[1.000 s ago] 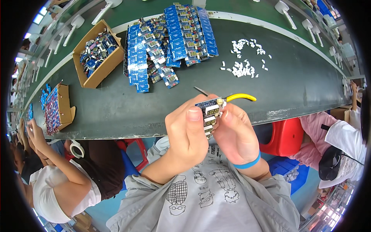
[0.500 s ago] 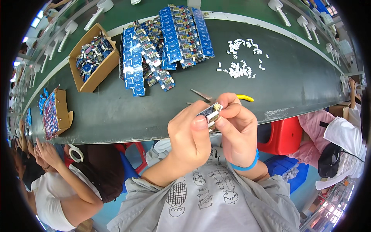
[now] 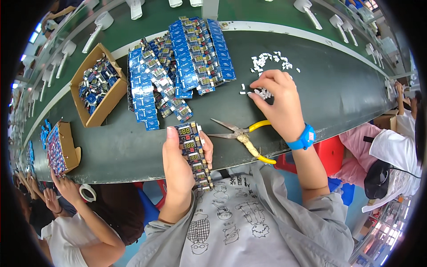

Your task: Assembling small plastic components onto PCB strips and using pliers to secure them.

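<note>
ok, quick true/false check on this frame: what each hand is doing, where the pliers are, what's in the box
1. The left hand holds a strip of circuit boards. True.
2. The right hand grips the yellow-handled pliers. False: the pliers lie on the green table; the right hand reaches into the small white parts.
3. The right wrist wears a blue band. True.
4. The cardboard box is empty. False: it holds loose boards.
5. Blue boards are stacked on the table. True.
</note>
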### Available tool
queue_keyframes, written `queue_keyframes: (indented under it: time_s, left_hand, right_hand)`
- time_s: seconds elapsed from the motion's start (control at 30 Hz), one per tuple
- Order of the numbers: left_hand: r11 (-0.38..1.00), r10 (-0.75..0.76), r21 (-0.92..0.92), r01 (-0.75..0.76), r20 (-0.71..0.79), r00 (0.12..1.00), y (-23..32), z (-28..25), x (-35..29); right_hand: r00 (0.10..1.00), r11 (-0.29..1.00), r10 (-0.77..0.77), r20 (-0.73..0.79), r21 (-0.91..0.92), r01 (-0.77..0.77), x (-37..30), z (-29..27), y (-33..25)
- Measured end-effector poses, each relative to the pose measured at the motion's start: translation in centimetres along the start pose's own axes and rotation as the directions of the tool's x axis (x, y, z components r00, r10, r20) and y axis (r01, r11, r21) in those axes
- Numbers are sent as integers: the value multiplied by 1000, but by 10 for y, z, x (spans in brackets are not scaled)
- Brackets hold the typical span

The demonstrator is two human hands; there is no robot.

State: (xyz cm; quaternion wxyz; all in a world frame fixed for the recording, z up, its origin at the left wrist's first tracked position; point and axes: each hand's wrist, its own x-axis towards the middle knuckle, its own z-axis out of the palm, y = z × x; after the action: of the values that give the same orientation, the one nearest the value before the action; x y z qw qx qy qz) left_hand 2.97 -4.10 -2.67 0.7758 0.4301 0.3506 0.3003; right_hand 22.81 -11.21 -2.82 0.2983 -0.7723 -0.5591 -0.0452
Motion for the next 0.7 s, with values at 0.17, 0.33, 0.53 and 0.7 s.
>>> queue_keyframes:
  time_s: [0.17, 0.33, 0.53, 0.7]
  left_hand:
    - [991, -48, -123, 51, 31, 998, 4, 3, -3]
    - [958, 5, -275, 81, 297, 955, 2, -5, 1]
    - [974, 0, -220, 61, 269, 963, 9, 3, -5]
    - [978, -5, -200, 52, 227, 974, 4, -1, -10]
  right_hand:
    - [993, 945, 100, 64, 307, -115, -5, -5, -13]
    - [902, 239, 240, 358, 879, -413, -24, -20, -53]
    - [864, 74, 295, 407, 892, -446, -33, -12, -69]
    - [936, 289, 269, 225, 908, -302, -37, -4, -79]
